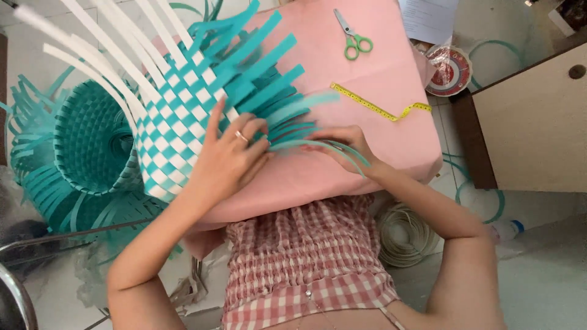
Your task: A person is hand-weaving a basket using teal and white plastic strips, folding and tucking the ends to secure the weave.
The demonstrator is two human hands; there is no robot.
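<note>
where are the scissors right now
In the head view, the green-handled scissors lie near the top edge on the pink table cover, above the yellow measuring tape and beyond the right hand.

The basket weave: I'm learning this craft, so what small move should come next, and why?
Probably the right hand should draw the teal strip it pinches across toward the basket and tuck it through. The left hand lies flat on the checkered wall, steadying it, and the loose teal strips fan out unwoven beyond the woven edge.

Round red-white package (pixel 448 70), table's far-right edge
</note>
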